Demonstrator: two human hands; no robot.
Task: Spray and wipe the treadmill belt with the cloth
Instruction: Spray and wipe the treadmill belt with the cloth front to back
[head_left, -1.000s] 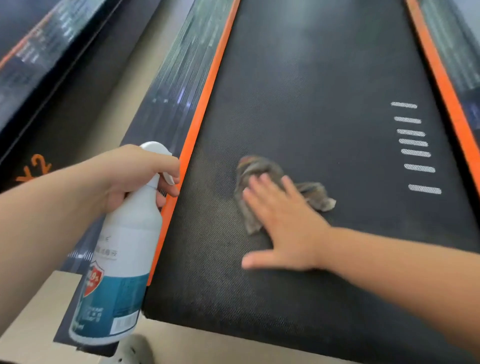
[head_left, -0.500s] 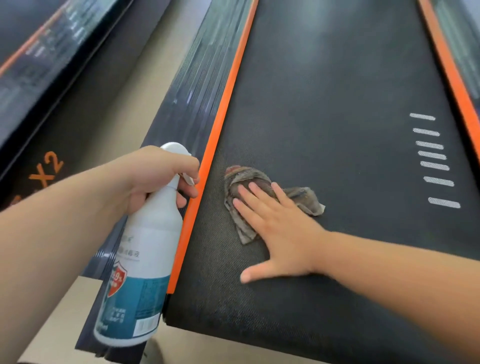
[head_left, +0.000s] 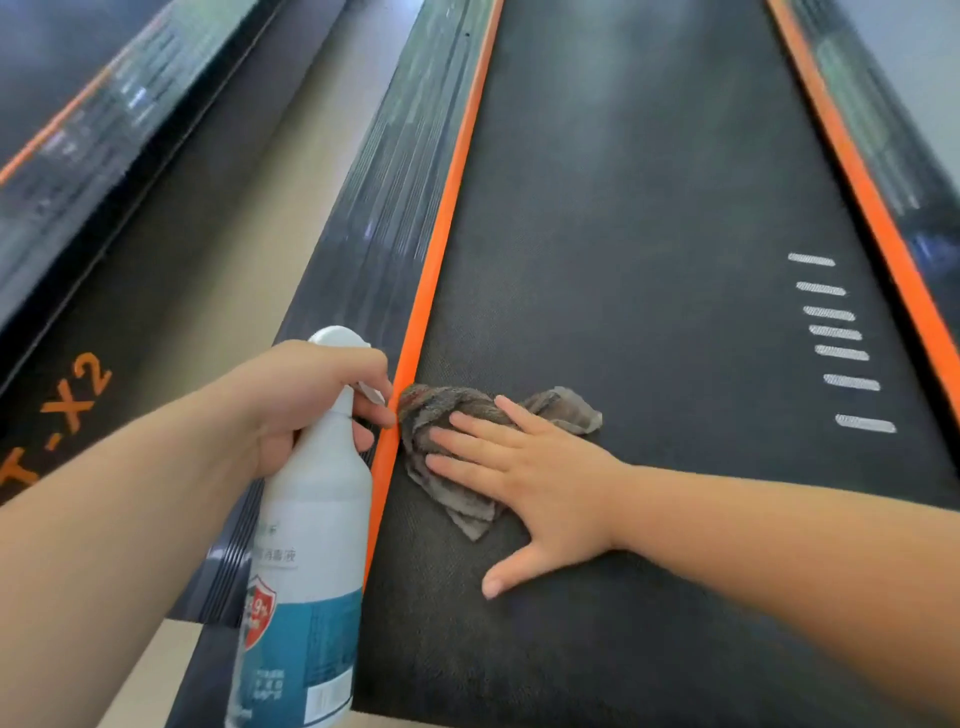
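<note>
Treadmill belt (head_left: 649, 260), black and textured, seen from above at its near end, with a crumpled grey-brown cloth (head_left: 441, 408) lying on it at the left margin, its left fold touching the orange strip (head_left: 441, 234) that borders the belt. Right hand (head_left: 540, 483): fingers straight and spread, palm down, pressing the cloth flat against the belt, with the thumb resting on bare belt nearer the viewer. Left hand (head_left: 306, 395): fingers curled round the neck of a white spray bottle (head_left: 306, 545) with a teal label, one finger at the trigger. The bottle is held over the ribbed side rail (head_left: 374, 208) just beside the strip. Compared with the views of a second and half a second ago, the cloth and right hand have travelled leftward from further in on the belt to its edge, while the bottle has kept its place in the left hand. This reads as the end of one sideways wiping stroke, which probably calls for a return stroke or a shift further up the belt. Whether the far stretch, by the white dashes (head_left: 836, 332), has been wiped cannot be told.
</note>
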